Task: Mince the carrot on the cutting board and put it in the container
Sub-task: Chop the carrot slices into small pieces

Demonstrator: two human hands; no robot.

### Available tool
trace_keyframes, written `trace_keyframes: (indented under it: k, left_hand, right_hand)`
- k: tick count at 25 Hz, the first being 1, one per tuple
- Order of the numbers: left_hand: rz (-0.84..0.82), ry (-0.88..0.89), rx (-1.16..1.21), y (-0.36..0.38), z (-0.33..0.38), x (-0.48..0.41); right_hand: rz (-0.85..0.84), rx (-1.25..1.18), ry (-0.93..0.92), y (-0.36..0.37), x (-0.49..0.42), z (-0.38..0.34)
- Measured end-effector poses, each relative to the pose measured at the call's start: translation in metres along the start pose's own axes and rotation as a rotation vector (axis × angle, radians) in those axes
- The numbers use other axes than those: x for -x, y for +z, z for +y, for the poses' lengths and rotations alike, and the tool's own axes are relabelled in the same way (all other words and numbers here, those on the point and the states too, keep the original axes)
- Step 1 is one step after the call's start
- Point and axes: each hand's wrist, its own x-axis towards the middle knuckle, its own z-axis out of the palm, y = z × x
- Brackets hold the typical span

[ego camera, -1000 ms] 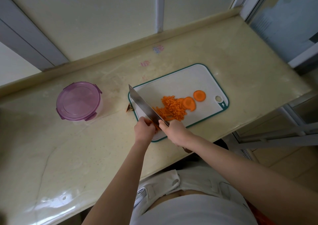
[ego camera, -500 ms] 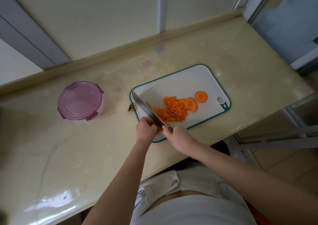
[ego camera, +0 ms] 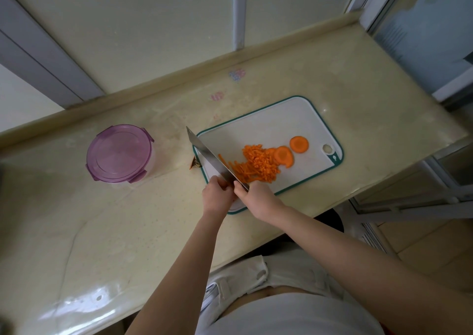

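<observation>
The rectangular plastic cutting board [ego camera: 268, 127] is coloured white and rimmed in teal; the chopped carrot heap [ego camera: 258, 164] and round carrot slices [ego camera: 299, 144] are coloured bright orange. The round lidded container [ego camera: 119, 153] is tinted translucent purple, the steel knife [ego camera: 204, 153] grey, and the speckled stone counter [ego camera: 128, 232] cream.

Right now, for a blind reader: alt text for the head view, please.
A right hand holds a knife against carrot strips on a white cutting board, the left hand beside the blade. Minced carrot and two slices lie alongside; a lidded purple container stands left.
</observation>
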Motion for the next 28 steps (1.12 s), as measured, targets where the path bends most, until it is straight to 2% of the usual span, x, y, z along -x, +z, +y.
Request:
trace_keyframes:
  k: [5,9,14,18,23,28]
  left_hand:
    - [-0.020,-0.034,0.082,0.004,-0.004,-0.003]
    - [-0.004,-0.027,0.121,0.004,-0.006,-0.001]
    - [0.098,-0.006,0.160,0.013,-0.004,0.006]
    - [0.108,0.062,0.070,0.026,0.010,0.016]
    - [0.182,0.092,-0.229,0.038,0.024,0.011]
    - [0.163,0.152,-0.366,0.046,0.033,0.004]
  right_hand:
    - [-0.050,-0.125,0.043,-0.011,-0.004,0.004]
    - [-0.056,-0.331,0.112,-0.016,-0.002,0.005]
    - [-0.017,-0.467,0.155,-0.030,0.007,0.007]
    - [0.024,-0.540,0.209,-0.039,0.008,0.012]
    - [0.058,-0.572,0.235,-0.049,0.010,0.020]
    - [0.082,-0.604,0.248,-0.056,0.010,0.024]
